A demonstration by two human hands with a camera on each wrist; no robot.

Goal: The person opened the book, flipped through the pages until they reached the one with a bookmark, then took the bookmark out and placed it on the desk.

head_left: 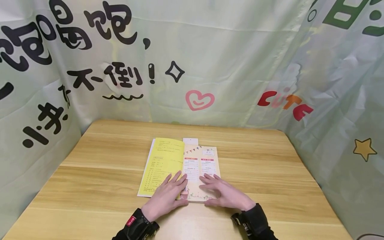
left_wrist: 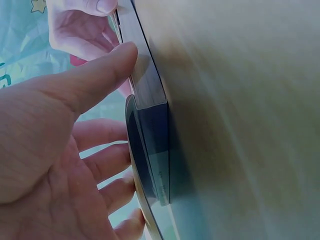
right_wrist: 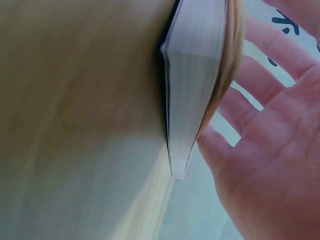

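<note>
While loose-fingered, left hand (head_left: 168,194) and right hand (head_left: 225,193) across the open book (head_left: 191,168), curtain (head_left: 228,63) close behind the wooden table (head_left: 264,166).

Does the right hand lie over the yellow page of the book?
No, the right hand lies over the pale page, while the left hand lies over the yellow page.

The open rectangular yellow-and-cream paper book (head_left: 180,160) looks smooth; the broad light-brown wooden surface (head_left: 93,180), slightly glossy; the far pale-green hanging cloth (head_left: 237,56), wrinkled and matt.
</note>
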